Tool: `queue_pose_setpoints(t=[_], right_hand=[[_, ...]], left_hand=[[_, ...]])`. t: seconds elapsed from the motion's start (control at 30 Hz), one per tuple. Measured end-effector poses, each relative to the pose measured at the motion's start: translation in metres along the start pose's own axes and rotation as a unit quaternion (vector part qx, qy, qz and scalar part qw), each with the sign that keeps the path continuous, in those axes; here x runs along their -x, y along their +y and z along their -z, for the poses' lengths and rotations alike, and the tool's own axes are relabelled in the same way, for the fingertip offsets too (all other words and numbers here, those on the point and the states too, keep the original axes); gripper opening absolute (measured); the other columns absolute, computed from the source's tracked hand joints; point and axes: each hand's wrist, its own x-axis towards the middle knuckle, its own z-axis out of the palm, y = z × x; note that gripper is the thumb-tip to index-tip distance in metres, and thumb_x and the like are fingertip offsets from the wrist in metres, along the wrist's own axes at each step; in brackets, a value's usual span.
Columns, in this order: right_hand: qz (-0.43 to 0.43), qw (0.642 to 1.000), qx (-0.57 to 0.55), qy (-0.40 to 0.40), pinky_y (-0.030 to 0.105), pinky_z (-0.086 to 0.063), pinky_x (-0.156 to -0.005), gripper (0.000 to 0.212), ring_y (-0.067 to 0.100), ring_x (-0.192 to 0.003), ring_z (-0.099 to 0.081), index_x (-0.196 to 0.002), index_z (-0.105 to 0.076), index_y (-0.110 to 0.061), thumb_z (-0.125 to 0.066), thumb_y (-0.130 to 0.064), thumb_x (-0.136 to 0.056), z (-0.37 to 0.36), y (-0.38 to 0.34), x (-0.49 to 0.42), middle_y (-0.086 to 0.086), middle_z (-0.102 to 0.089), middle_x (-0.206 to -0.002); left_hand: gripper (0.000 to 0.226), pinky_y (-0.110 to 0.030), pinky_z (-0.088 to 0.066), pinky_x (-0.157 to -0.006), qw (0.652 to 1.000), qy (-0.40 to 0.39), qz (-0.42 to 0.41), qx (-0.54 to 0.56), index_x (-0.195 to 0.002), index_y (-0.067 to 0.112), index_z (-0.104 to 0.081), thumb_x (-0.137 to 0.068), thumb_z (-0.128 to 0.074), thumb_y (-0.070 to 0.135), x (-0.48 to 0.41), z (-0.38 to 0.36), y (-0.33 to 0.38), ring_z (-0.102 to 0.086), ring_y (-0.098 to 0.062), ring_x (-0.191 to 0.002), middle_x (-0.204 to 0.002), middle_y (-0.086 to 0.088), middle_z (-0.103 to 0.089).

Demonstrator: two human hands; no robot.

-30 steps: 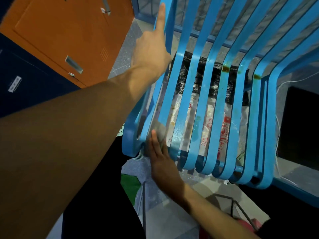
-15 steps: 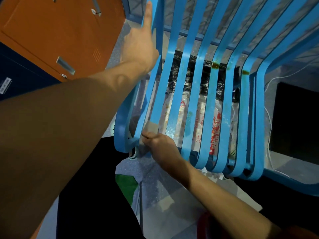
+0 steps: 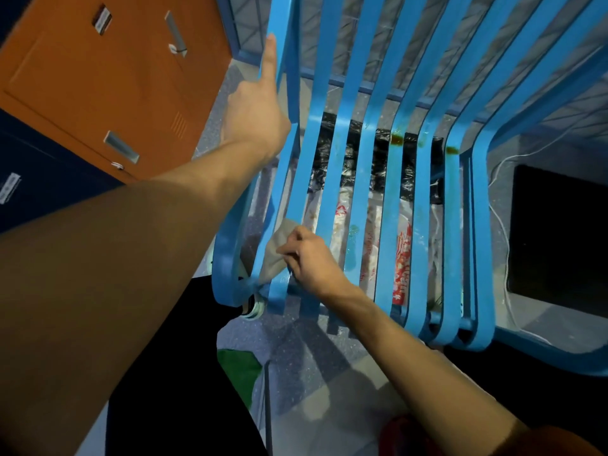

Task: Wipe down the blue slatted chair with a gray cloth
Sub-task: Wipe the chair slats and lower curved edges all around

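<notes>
The blue slatted chair [image 3: 424, 179] fills the middle and right of the view, seen from above. Brown stains mark the bend of its slats and greenish smears sit lower on the seat. My right hand [image 3: 312, 261] pinches the gray cloth [image 3: 276, 251] against a seat slat near the chair's front left corner. My left hand [image 3: 256, 116] grips the chair's left outer rail higher up, with the index finger lying straight along the rail and the other fingers hidden behind it.
An orange locker door [image 3: 108, 77] and a dark blue one [image 3: 39, 172] stand at the left. Plastic bags [image 3: 371, 225] lie under the seat. A white cable [image 3: 500, 245] runs beside a black panel [image 3: 559, 238] at the right. A green cloth [image 3: 240, 370] lies on the speckled floor.
My right hand went from flat on the cloth to pinching it, and shifted slightly right and up along the seat slats. My left hand keeps its hold on the rail.
</notes>
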Motion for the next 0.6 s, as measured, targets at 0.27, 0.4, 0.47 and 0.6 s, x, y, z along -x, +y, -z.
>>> queue_pose_setpoints(t=[0.27,0.4,0.47,0.6], right_hand=[[-0.108,0.948,-0.210,0.214,0.014,-0.046,-0.085,0.017,0.005,-0.091,-0.056,-0.106,-0.074,-0.010,-0.064,-0.009,-0.091,0.072,0.010,0.026,0.000,-0.061,-0.099],[-0.080,0.967,-0.127,0.205,0.022,-0.042,-0.102,0.016,0.011,-0.112,-0.047,-0.105,-0.071,-0.007,-0.060,-0.009,-0.094,0.056,0.013,0.028,0.004,-0.051,-0.116],[-0.091,0.981,-0.094,0.142,0.034,-0.031,-0.115,0.019,0.022,-0.134,-0.035,-0.109,-0.066,-0.006,-0.052,-0.013,-0.098,0.024,0.019,0.034,0.008,-0.039,-0.144],[-0.136,0.978,-0.131,0.087,0.021,-0.013,-0.118,0.029,0.002,-0.142,-0.011,-0.129,-0.053,-0.015,-0.037,-0.018,-0.104,-0.025,0.011,0.055,-0.011,0.003,-0.163]], left_hand=[[0.085,-0.049,-0.056,-0.081,1.000,-0.001,-0.005,0.000,-0.156,0.028,0.006,-0.097,-0.050,0.004,-0.003,0.000,0.000,-0.052,-0.028,-0.079,-0.095,-0.017,-0.054],[0.088,-0.048,-0.056,-0.082,1.000,-0.005,0.001,-0.002,-0.155,0.031,0.007,-0.096,-0.050,0.002,0.001,0.001,0.002,-0.059,-0.033,-0.086,-0.111,-0.022,-0.059],[0.089,-0.050,-0.057,-0.079,1.000,-0.005,0.002,-0.002,-0.155,0.032,0.008,-0.095,-0.049,0.001,0.000,0.001,0.002,-0.061,-0.034,-0.084,-0.106,-0.021,-0.060],[0.090,-0.049,-0.058,-0.074,1.000,-0.007,0.005,-0.006,-0.155,0.033,0.008,-0.094,-0.050,0.001,-0.002,-0.001,0.001,-0.061,-0.032,-0.079,-0.098,-0.020,-0.059]])
